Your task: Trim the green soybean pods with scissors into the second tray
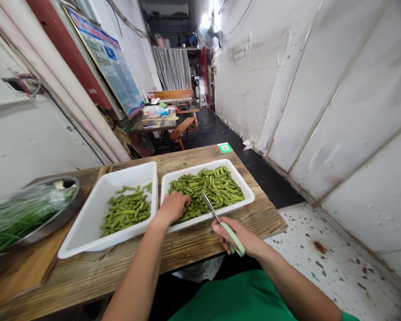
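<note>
My right hand (235, 236) grips the pale green handles of a pair of scissors (211, 206), whose metal blades point forward over the right white tray (249, 198). That tray is heaped with green edamame pods (225, 185). At its left side, my left hand (174, 207) reaches in with the fingers curled down against the pods; what they hold, if anything, is hidden. Beside it on the left stands a deeper white tray (83, 223), where a smaller pile of edamame pods (127, 211) lies toward its right side.
Both trays rest on a wooden table (173, 254). At the left, a metal bowl (62, 218) with bagged green stalks (20, 218) sits on a wooden board (36, 263). A green QR card (225, 148) lies at the far corner. Farther back are a cluttered table (153, 125) and benches.
</note>
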Demonstrator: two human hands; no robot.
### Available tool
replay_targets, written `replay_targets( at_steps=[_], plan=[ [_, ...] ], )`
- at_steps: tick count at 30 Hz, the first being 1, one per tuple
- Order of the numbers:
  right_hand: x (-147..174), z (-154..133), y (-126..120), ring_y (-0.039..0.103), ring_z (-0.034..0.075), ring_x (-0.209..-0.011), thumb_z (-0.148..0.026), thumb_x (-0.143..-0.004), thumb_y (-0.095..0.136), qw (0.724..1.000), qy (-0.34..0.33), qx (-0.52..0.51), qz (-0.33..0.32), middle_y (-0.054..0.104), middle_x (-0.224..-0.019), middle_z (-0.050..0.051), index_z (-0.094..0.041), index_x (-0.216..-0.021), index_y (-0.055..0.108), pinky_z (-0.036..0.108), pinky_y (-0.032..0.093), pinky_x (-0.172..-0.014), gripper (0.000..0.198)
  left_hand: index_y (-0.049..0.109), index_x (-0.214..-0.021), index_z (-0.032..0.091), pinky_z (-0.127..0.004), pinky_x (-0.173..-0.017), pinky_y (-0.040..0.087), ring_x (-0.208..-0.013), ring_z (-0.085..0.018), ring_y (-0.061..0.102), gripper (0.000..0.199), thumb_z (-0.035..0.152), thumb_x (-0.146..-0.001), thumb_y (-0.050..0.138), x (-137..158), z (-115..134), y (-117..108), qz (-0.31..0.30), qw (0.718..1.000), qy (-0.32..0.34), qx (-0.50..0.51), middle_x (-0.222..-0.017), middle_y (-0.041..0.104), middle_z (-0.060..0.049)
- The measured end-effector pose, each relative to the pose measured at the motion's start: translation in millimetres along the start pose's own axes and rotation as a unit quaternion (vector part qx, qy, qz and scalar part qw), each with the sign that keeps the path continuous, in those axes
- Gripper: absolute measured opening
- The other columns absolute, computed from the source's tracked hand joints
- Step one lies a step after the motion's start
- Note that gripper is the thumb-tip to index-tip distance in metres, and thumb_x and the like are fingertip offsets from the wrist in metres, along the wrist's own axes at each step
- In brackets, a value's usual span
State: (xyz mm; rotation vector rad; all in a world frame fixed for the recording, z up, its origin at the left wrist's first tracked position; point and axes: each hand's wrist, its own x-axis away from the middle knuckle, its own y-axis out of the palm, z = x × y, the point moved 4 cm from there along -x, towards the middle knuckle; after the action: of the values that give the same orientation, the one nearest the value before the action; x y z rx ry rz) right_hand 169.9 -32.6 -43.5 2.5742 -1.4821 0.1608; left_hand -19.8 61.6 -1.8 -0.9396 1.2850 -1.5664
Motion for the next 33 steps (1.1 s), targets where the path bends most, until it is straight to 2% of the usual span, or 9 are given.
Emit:
replay_targets(
  at_steps=[2, 4, 7, 11, 13, 15, 19, 27, 33],
  plan=[
    [0.1, 0.7, -0.6, 0.041, 0.006, -0.040, -0.056, -0.075, 0.054, 1.000, 0.006, 0.000, 0.005, 0.042, -0.054, -0.007, -0.019, -0.089, 0.048, 0.017, 0.039, -0.039, 0.040, 0.063, -0.076, 0.020, -0.031, -0.073, 0.038, -0.080, -0.021, 0.056, 0.013, 0.015, -0.068, 0.053, 1.2, 1.3, -3.4, 0.033, 0.995, -0.004, 0.093, -0.077, 0.064, -0.006],
    [-0.5, 1.6, -0.4, 0.041, 0.006, -0.040, -0.056, -0.076, 0.052, 1.000, 0.011, 0.000, 0.005, 0.042, -0.055, -0.007, -0.019, -0.090, 0.048, 0.017, 0.038, -0.038, 0.040, 0.062, -0.086, 0.020, -0.030, -0.071, 0.041, -0.073, -0.018, 0.057, 0.017, 0.022, -0.072, 0.053, 3.7, 5.2, -7.5, 0.070, 0.968, -0.014, 0.242, -0.072, 0.062, -0.003],
    [-1.7, 1.5, 1.1, 0.041, 0.006, -0.040, -0.057, -0.077, 0.049, 1.000, 0.011, 0.000, -0.001, 0.043, -0.055, -0.007, -0.018, -0.090, 0.048, 0.017, 0.038, -0.038, 0.041, 0.058, -0.099, 0.018, -0.029, -0.069, 0.045, -0.063, -0.015, 0.057, 0.032, 0.030, -0.069, 0.060, 7.2, 17.5, -5.0, 0.077, 0.865, -0.042, 0.495, -0.062, 0.058, 0.002],
    [-1.6, -3.3, 0.7, 0.042, 0.006, -0.040, -0.056, -0.076, 0.051, 1.000, -0.008, -0.006, 0.012, 0.043, -0.055, -0.007, -0.019, -0.086, 0.048, 0.017, 0.038, -0.038, 0.039, 0.054, -0.086, 0.016, -0.029, -0.070, 0.049, -0.062, -0.012, 0.061, 0.034, 0.028, -0.060, 0.072, 9.5, 29.1, 6.9, 0.106, 0.715, -0.118, 0.681, -0.062, 0.060, 0.003],
    [-1.0, -5.1, 0.2, 0.042, 0.006, -0.040, -0.055, -0.076, 0.053, 1.000, -0.011, -0.010, 0.021, 0.043, -0.055, -0.007, -0.019, -0.085, 0.047, 0.017, 0.038, -0.037, 0.038, 0.051, -0.081, 0.015, -0.028, -0.072, 0.050, -0.065, -0.012, 0.063, 0.034, 0.024, -0.057, 0.074, 10.4, 28.9, 10.1, 0.144, 0.670, -0.142, 0.714, -0.065, 0.062, 0.002],
    [-0.9, -5.5, 0.5, 0.043, 0.005, -0.040, -0.056, -0.075, 0.053, 1.000, -0.007, -0.013, 0.023, 0.044, -0.056, -0.007, -0.019, -0.083, 0.047, 0.017, 0.039, -0.038, 0.038, 0.050, -0.079, 0.015, -0.027, -0.072, 0.052, -0.068, -0.012, 0.064, 0.033, 0.022, -0.058, 0.074, 11.0, 27.3, 11.4, 0.165, 0.644, -0.156, 0.731, -0.066, 0.064, 0.000],
    [-3.3, -5.2, 3.6, 0.043, 0.005, -0.040, -0.060, -0.075, 0.050, 1.000, 0.005, -0.024, 0.018, 0.045, -0.058, -0.007, -0.018, -0.080, 0.045, 0.017, 0.039, -0.037, 0.042, 0.048, -0.077, 0.015, -0.025, -0.069, 0.053, -0.070, -0.014, 0.066, 0.030, 0.020, -0.061, 0.073, 11.8, 25.5, 11.3, 0.164, 0.622, -0.174, 0.745, -0.065, 0.066, -0.002],
    [-8.1, -12.1, 7.6, 0.045, 0.005, -0.037, -0.062, -0.074, 0.050, 0.999, 0.012, -0.034, 0.017, 0.047, -0.058, -0.006, -0.017, -0.075, 0.044, 0.017, 0.040, -0.033, 0.046, 0.050, -0.074, 0.013, -0.023, -0.062, 0.054, -0.062, -0.014, 0.066, 0.031, 0.021, -0.058, 0.075, 13.6, 33.6, 12.4, 0.129, 0.655, -0.162, 0.727, -0.061, 0.067, -0.004],
    [-12.0, -5.7, 14.7, 0.047, 0.006, -0.035, -0.063, -0.074, 0.048, 0.995, 0.018, -0.092, 0.030, 0.047, -0.056, -0.007, -0.016, -0.089, 0.046, 0.019, 0.042, -0.032, 0.050, 0.049, -0.072, 0.013, -0.023, -0.062, 0.054, -0.063, -0.014, 0.066, 0.030, 0.021, -0.059, 0.075, 15.3, 36.6, 11.9, 0.114, 0.663, -0.155, 0.723, -0.064, 0.069, -0.007]
  ],
)
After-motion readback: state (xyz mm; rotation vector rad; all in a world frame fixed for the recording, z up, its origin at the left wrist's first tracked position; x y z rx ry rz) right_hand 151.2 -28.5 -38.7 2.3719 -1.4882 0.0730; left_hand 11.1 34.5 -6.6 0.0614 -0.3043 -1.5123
